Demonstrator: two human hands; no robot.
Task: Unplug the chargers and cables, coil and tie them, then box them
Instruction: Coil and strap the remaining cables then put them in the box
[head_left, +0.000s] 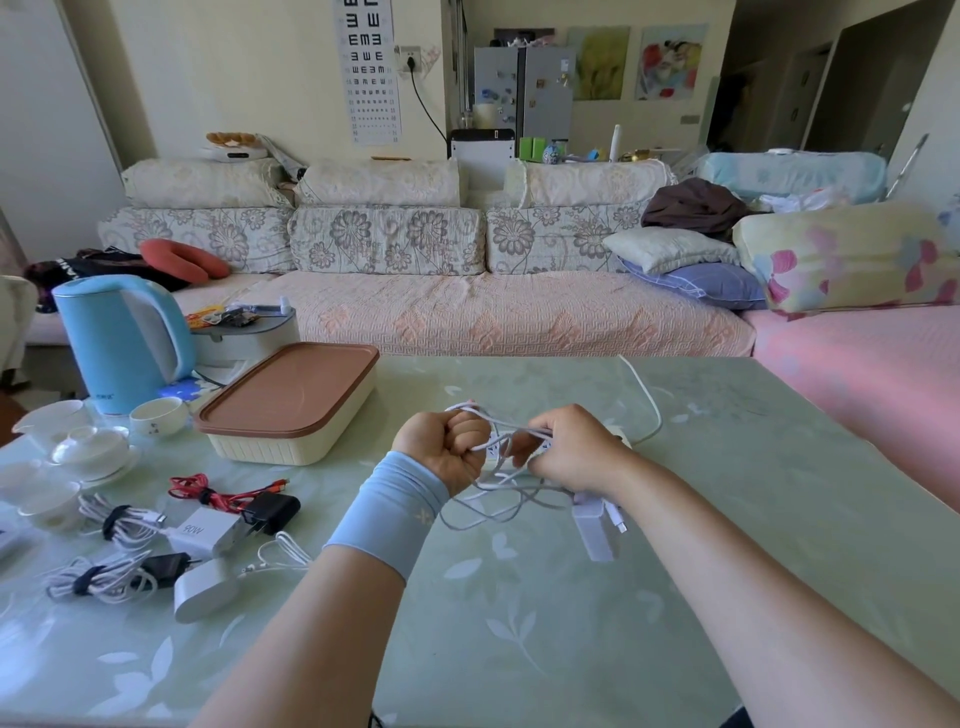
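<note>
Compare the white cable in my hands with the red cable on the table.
The white cable hangs in loose, untied loops; the red cable lies in a gathered bundle. The left hand and right hand grip the white cable; the red cable rests untouched on the green table. Both are thin.

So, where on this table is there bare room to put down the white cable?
Bare: the table right of the right hand, and the near strip along its front edge. Crowded: the left side, with tied cables, chargers, teacups and the lidded box.

I'm seeing a home living room: floral sofa, pillows, fridge behind, tea set on the table.
</note>
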